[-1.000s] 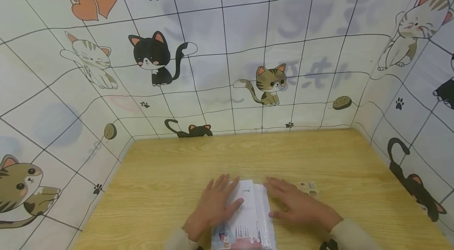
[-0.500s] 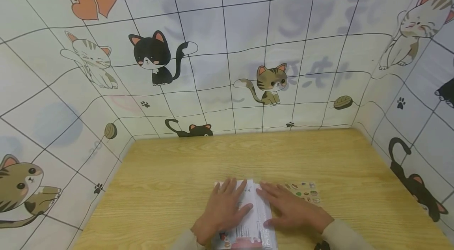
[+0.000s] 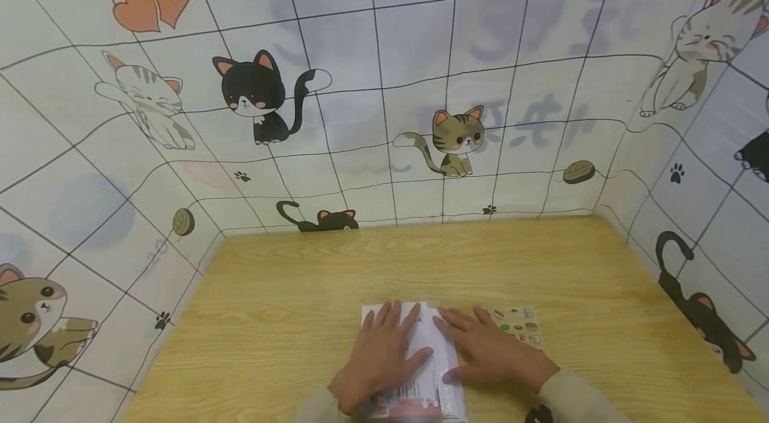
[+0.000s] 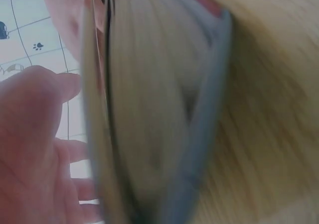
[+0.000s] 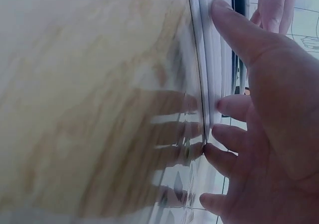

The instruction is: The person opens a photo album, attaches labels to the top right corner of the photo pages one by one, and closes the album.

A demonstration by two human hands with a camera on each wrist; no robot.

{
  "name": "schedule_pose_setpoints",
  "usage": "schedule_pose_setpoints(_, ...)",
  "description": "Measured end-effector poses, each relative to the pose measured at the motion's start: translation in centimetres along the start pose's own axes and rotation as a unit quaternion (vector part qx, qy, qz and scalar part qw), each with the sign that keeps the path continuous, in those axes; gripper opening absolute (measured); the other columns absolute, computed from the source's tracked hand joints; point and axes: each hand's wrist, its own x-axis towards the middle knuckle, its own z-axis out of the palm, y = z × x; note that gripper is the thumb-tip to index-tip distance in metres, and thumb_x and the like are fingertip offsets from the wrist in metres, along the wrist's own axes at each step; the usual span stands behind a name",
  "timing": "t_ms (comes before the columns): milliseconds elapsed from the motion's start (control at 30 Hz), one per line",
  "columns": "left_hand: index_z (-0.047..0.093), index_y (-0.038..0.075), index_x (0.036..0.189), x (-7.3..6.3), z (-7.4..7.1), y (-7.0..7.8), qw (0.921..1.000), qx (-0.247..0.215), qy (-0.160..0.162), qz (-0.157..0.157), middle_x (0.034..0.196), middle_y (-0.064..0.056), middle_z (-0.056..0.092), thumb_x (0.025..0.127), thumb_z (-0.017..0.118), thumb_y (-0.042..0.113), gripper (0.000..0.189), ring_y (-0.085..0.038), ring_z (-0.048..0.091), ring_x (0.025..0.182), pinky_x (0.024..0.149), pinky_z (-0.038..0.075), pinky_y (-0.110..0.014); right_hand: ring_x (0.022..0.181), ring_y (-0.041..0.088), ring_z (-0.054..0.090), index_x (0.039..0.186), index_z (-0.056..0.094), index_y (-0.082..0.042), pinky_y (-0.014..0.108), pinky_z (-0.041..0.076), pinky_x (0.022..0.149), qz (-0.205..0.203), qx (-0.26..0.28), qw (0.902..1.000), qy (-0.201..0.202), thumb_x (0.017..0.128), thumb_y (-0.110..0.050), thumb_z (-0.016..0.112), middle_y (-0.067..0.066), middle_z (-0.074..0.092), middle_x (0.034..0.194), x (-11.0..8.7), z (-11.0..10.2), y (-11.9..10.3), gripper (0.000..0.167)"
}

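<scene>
A book (image 3: 408,406) with a white cover, printed with a pink band and a picture at its near end, lies on the wooden table (image 3: 288,316). Flat on the cover, fingers straight, rests my left hand (image 3: 381,353). My right hand (image 3: 492,346) touches the shiny white strip (image 3: 453,403) along the book's right side, its fingers also extended. Side-on in the left wrist view, the book (image 4: 144,94) shows a thick stack of pages with a gap near the lower cover. White layered edges (image 5: 207,59) meet the fingertips in the right wrist view.
Beyond my right hand lies a sheet of small food stickers (image 3: 523,326), partly covered by that hand. Walls with a cat-and-grid print (image 3: 360,109) enclose the table at the back and on both sides. A black object (image 3: 539,413) shows under the right wrist.
My left hand has slid right, further over the cover. My right hand has moved left onto the white strip, uncovering more of the sticker sheet.
</scene>
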Motion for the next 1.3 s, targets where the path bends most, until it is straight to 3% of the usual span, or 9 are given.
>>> schedule_pose_setpoints(367, 0.028, 0.021, 0.157, 0.6, 0.4, 2.1, 0.9992, -0.031, -0.001, -0.024, 0.155, -0.023, 0.036, 0.093, 0.046, 0.066, 0.080, -0.043, 0.033, 0.143, 0.112, 0.030, -0.062, 0.145, 0.035, 0.033, 0.153, 0.036, -0.010, 0.063, 0.019, 0.116, -0.004, -0.010, 0.9999, 0.008, 0.085, -0.067, 0.061, 0.014, 0.030, 0.160, 0.4, -0.3, 0.1, 0.092)
schedule_pose_setpoints(500, 0.023, 0.021, 0.158, 0.6, 0.6, 2.6, 0.9995, -0.004, -0.003, -0.030, 0.155, -0.024, 0.036, 0.091, 0.049, 0.067, 0.085, -0.043, 0.033, 0.143, 0.111, 0.031, -0.062, 0.145, 0.035, 0.033, 0.153, 0.038, -0.009, 0.063, 0.021, 0.115, -0.004, -0.017, 0.9998, 0.008, 0.085, -0.066, 0.062, 0.015, 0.032, 0.159, 0.4, -0.3, 0.1, 0.092)
schedule_pose_setpoints(667, 0.017, 0.022, 0.159, 0.8, 0.7, 2.8, 0.9991, 0.018, -0.008, -0.037, 0.154, -0.025, 0.036, 0.090, 0.054, 0.064, 0.089, -0.043, 0.033, 0.143, 0.111, 0.032, -0.061, 0.144, 0.036, 0.034, 0.151, 0.039, -0.008, 0.064, 0.022, 0.114, -0.002, -0.018, 0.9998, 0.006, 0.085, -0.066, 0.062, 0.016, 0.034, 0.158, 0.6, -0.4, 0.0, 0.091)
schedule_pose_setpoints(967, 0.015, 0.023, 0.160, 1.1, 0.2, 3.1, 0.9987, 0.011, -0.016, -0.046, 0.153, -0.028, 0.036, 0.088, 0.058, 0.057, 0.090, -0.045, 0.035, 0.142, 0.111, 0.033, -0.060, 0.145, 0.035, 0.033, 0.152, 0.039, -0.009, 0.062, 0.021, 0.116, 0.012, -0.002, 0.9999, -0.009, 0.084, -0.064, 0.065, 0.016, 0.032, 0.159, 0.8, -0.6, -0.1, 0.091)
schedule_pose_setpoints(1300, 0.014, 0.022, 0.160, 1.1, -0.6, 2.7, 0.9984, -0.031, -0.008, -0.047, 0.152, -0.027, 0.038, 0.088, 0.059, 0.050, 0.090, -0.044, 0.036, 0.141, 0.110, 0.035, -0.059, 0.146, 0.041, 0.027, 0.151, 0.040, -0.009, 0.065, 0.021, 0.114, 0.013, -0.001, 0.9999, 0.002, 0.082, -0.066, 0.065, 0.016, 0.032, 0.159, 0.9, -0.6, -0.2, 0.093)
